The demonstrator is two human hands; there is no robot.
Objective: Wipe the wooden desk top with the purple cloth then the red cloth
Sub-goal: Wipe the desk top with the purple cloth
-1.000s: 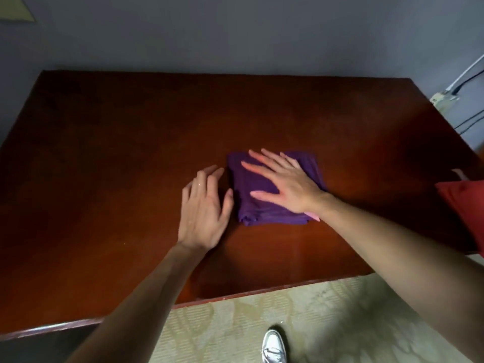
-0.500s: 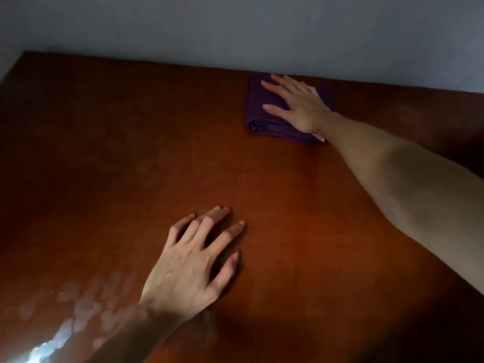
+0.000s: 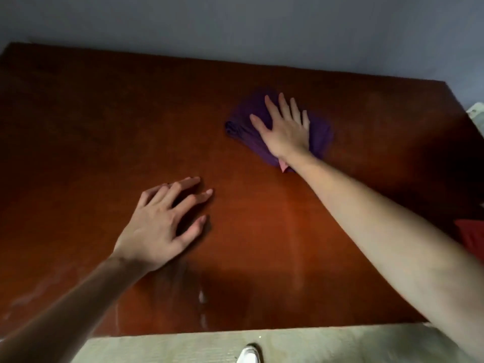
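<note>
Our right hand (image 3: 284, 129) lies flat on the purple cloth (image 3: 318, 133), palm down, fingers straight and spread a little, thumb out to the left. Nothing is pinched or curled around; we press the cloth against the wood with an open palm. The cloth is bunched under the hand, a rolled fold showing at its left edge and more fabric spilling out past the little finger on the right. A small pink tag or corner (image 3: 283, 166) peeks out just beneath the wrist.

The cloth sits on the wooden desk top (image 3: 104, 127), in the far right part of it, near the back edge but apart from the wall (image 3: 235, 24).

Our left hand (image 3: 162, 226) rests on the bare wood nearer to us and well to the left of the cloth, fingers extended and slightly fanned, holding nothing. The fingertips point toward the cloth, with a clear stretch of desk between them.

At the right edge of the desk a piece of the red cloth (image 3: 471, 235) shows, partly cut off by the frame and by our right forearm.

Below the desk's near edge we see pale carpet (image 3: 170, 347) and the toe of a white shoe (image 3: 248, 356).
</note>
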